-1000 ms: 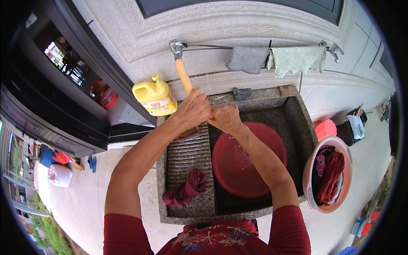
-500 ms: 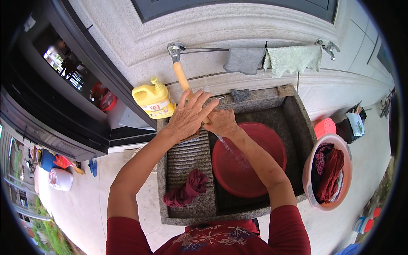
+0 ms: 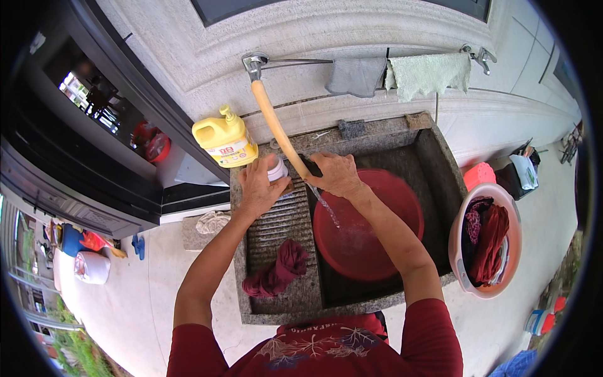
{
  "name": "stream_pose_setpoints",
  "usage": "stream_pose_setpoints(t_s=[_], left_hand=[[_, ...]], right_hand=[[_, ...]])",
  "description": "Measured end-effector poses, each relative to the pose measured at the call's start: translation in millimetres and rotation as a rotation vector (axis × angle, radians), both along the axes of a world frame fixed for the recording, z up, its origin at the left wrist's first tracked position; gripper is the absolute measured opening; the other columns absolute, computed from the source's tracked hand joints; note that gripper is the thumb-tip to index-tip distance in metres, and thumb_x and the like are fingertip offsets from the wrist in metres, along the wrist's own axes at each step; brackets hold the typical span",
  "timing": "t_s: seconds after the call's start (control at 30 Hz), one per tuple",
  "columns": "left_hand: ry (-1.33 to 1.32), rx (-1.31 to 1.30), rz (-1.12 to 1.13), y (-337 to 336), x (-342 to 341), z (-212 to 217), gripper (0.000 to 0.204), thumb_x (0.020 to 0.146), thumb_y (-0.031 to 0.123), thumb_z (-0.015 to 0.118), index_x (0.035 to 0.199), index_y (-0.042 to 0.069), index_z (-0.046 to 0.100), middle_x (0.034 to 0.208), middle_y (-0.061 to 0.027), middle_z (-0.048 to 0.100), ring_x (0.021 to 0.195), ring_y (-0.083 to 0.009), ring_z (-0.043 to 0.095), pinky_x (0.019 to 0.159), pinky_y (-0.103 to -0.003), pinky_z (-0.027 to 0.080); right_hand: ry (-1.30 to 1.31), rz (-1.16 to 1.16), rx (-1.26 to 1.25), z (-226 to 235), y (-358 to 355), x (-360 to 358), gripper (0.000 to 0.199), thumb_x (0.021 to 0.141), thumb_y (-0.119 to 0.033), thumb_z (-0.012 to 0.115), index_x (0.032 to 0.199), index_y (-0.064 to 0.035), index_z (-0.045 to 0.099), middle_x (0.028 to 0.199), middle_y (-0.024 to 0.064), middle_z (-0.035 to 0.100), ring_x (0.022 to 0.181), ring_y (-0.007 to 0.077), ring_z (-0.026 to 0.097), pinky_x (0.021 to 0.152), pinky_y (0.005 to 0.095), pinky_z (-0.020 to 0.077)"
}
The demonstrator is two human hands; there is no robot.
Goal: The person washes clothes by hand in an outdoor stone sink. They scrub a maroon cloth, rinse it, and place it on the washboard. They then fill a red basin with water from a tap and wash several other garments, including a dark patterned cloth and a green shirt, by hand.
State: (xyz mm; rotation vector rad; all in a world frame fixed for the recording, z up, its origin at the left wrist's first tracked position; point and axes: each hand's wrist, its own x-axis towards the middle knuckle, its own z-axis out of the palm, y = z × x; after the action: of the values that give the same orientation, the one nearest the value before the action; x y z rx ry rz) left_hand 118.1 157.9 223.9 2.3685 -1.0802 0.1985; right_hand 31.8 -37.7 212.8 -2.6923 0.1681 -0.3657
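My left hand (image 3: 256,188) is around a small white tub (image 3: 277,170) at the far end of the ribbed washboard (image 3: 271,223). Fingers and thumb cover part of the tub. My right hand (image 3: 339,174) is curved beside the outlet of a yellow-orange hose (image 3: 276,124), with the thumb at its tip; the exact grip is partly hidden. Water (image 3: 326,208) runs from it into a red basin (image 3: 370,261) in the stone sink (image 3: 443,188). A wet maroon cloth (image 3: 276,269) lies bunched on the washboard's near part.
A yellow pump jug (image 3: 225,139) stands beyond the sink's left corner. Wall taps (image 3: 254,63) hold the hose; two cloths (image 3: 427,74) hang beside it. On the right is a pink basket (image 3: 461,261) of clothes. Brushes or scrubbers (image 3: 352,129) sit on the far rim.
My left hand has moved down and left, off the hose, onto the white tub. My right hand has shifted slightly right with its fingers spread wider. Water still runs.
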Motion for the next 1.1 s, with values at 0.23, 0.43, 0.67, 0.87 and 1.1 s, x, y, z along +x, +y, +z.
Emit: stream_pose_setpoints(t_s=[0.23, 0.43, 0.67, 0.87, 1.1], left_hand=[[0.508, -0.316, 0.145, -4, -2, -8, 0.056, 0.077, 0.04, 0.07, 0.115, 0.002, 0.055, 0.104, -0.0139, 0.061, 0.095, -0.0195, 0.058, 0.083, -0.031, 0.045], [0.705, -0.233, 0.071, 29, -59, -80, 0.043, 0.077, 0.024, 0.07, 0.112, 0.002, 0.055, 0.102, -0.0133, 0.059, 0.096, -0.0223, 0.056, 0.081, -0.033, 0.046], [0.178, 0.14, -0.06, 60, -146, -118, 0.035, 0.071, 0.017, 0.072, 0.103, 0.01, 0.058, 0.108, -0.0097, 0.051, 0.106, -0.0293, 0.046, 0.091, -0.042, 0.034], [0.061, 0.326, 0.001, 86, -163, -129, 0.047, 0.069, 0.026, 0.072, 0.112, 0.014, 0.055, 0.122, -0.0117, 0.042, 0.118, -0.0316, 0.036, 0.096, -0.048, 0.026], [0.121, 0.39, 0.085, 96, -169, -144, 0.053, 0.074, 0.027, 0.068, 0.121, 0.015, 0.047, 0.126, -0.0145, 0.038, 0.119, -0.0344, 0.035, 0.092, -0.051, 0.033]], right_hand=[[-0.048, -0.096, 0.144, -19, -15, -61, 0.033, 0.074, -0.027, 0.067, 0.101, -0.0097, 0.06, 0.098, 0.0068, 0.061, 0.091, 0.0292, 0.06, 0.074, 0.0477, 0.0437], [0.246, -0.093, 0.195, -93, -27, -143, 0.024, 0.074, -0.028, 0.064, 0.094, -0.0133, 0.064, 0.098, 0.0079, 0.061, 0.091, 0.031, 0.061, 0.08, 0.0456, 0.0473], [0.576, -0.062, 0.097, -134, -6, -210, 0.026, 0.076, -0.03, 0.06, 0.095, -0.012, 0.063, 0.097, 0.01, 0.062, 0.094, 0.0309, 0.061, 0.078, 0.0452, 0.0493], [0.713, -0.033, 0.072, -150, 10, -237, 0.029, 0.077, -0.031, 0.061, 0.099, -0.0131, 0.062, 0.1, 0.0104, 0.062, 0.098, 0.0299, 0.059, 0.081, 0.0445, 0.0487], [0.693, -0.011, 0.067, -173, 28, -255, 0.03, 0.075, -0.03, 0.064, 0.097, -0.0109, 0.062, 0.102, 0.0126, 0.059, 0.099, 0.0323, 0.059, 0.081, 0.0461, 0.0481]])
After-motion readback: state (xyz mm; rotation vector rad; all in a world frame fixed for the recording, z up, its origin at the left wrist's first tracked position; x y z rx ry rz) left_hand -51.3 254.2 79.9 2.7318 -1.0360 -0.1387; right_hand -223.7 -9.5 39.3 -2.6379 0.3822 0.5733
